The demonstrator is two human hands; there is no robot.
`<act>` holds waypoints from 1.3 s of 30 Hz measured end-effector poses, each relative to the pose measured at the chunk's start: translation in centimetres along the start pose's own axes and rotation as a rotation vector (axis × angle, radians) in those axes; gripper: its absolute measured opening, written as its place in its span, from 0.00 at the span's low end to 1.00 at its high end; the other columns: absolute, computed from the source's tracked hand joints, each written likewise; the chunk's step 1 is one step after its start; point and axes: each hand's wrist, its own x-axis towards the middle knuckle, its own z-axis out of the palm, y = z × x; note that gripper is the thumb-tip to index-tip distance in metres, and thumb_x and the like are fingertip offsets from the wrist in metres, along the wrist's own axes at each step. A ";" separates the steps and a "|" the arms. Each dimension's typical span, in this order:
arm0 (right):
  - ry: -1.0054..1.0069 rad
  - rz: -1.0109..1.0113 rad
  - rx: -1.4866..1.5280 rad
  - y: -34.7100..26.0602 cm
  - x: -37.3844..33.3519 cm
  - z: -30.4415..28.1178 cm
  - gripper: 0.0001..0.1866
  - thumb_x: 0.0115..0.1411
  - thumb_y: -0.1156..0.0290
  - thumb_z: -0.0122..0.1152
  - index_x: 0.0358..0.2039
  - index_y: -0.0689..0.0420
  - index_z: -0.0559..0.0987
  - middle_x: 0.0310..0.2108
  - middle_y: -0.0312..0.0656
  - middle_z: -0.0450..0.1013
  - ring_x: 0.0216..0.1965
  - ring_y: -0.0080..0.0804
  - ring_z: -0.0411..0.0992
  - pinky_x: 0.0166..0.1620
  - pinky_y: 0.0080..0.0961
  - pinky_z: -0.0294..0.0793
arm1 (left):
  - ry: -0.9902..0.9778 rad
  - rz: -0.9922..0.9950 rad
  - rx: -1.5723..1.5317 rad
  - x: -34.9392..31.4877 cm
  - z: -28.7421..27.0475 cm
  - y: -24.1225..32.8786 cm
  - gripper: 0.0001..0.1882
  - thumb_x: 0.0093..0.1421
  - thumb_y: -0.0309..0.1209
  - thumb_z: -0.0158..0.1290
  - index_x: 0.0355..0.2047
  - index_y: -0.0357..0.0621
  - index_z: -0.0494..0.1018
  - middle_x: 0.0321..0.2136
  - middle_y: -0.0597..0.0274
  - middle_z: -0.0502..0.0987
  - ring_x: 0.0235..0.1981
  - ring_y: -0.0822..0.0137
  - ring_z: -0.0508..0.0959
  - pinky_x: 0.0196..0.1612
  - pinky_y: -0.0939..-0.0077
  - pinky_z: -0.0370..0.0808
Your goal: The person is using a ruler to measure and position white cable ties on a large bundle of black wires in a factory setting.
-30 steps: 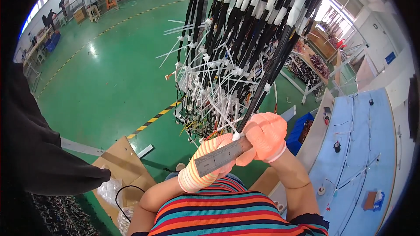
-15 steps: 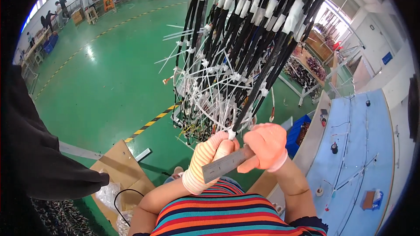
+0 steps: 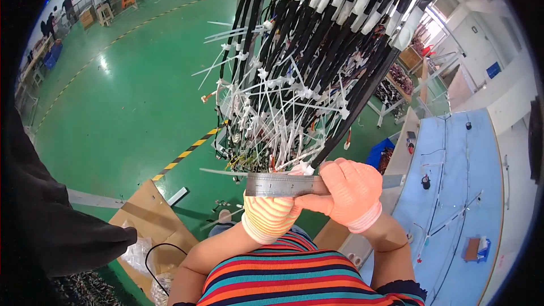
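My right hand, in an orange-coated glove, grips one end of a steel ruler between thumb and fingers. The ruler lies level across the front of my left hand, which wears a yellow-and-orange striped glove. My left fingers are closed at the lower end of a black-taped wire harness, by a white cable tie clip; the ruler hides much of this grip. Many more black harnesses hang in a thick bundle just beyond, with white cable ties and loose connectors sticking out.
A blue board with cables and small fixtures stands to my right, a blue bin beside it. Cardboard lies on the green floor at left, near a dark cloth. Several people are at benches far left.
The ruler has turned from a slant to level and now sits across the front of my left fingers. My right hand has shifted slightly right, and the view has moved a little.
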 end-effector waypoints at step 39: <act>0.132 -0.105 0.276 3.2 -1.0 3.0 0.30 0.40 0.39 0.61 0.24 0.58 0.75 0.19 0.39 0.69 0.19 0.33 0.70 0.22 0.25 0.69 | -0.665 -0.815 -1.306 3.2 -1.5 -1.3 0.13 0.65 0.41 0.42 0.37 0.44 0.69 0.17 0.72 0.65 0.17 0.78 0.65 0.21 0.81 0.63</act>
